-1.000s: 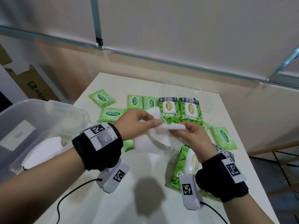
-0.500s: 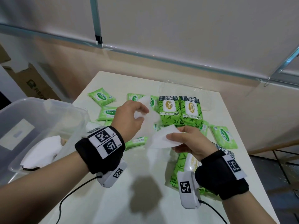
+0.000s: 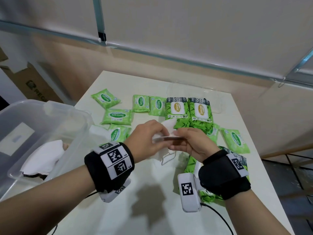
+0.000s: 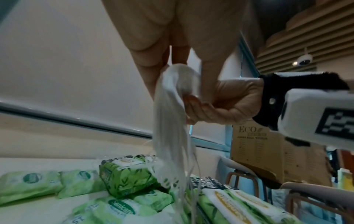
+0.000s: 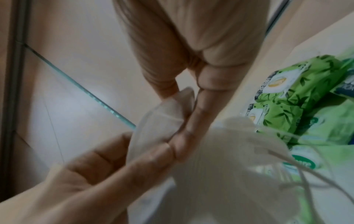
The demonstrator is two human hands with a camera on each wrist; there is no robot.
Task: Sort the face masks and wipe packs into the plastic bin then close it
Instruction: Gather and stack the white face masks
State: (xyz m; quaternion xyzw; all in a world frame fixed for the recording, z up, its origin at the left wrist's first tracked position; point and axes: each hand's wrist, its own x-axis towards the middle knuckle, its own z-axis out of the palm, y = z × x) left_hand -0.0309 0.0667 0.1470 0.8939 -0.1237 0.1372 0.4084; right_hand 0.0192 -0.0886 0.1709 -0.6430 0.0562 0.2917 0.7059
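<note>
Both hands meet above the table's middle on a bunch of white face masks [image 3: 166, 127]. My left hand [image 3: 149, 138] pinches the masks [image 4: 172, 106] at their top, and their ear loops hang down. My right hand [image 3: 189, 141] pinches the same bunch [image 5: 162, 121] from the right. A clear plastic bin [image 3: 39, 133] stands at the left with white masks [image 3: 44, 158] inside. Green wipe packs, small [image 3: 116, 116] and large [image 3: 177, 112], lie scattered on the white table [image 3: 152, 200].
A clear bin lid [image 3: 194, 92] lies at the table's far side behind the large packs. More large packs [image 3: 191, 163] lie under my right wrist. Cardboard boxes [image 3: 33, 85] stand on the floor at the left. A chair frame [image 3: 296, 167] is at the right.
The hands had pulled apart half a second ago, each holding white masks. They have come back together on one bunch, slightly nearer to me.
</note>
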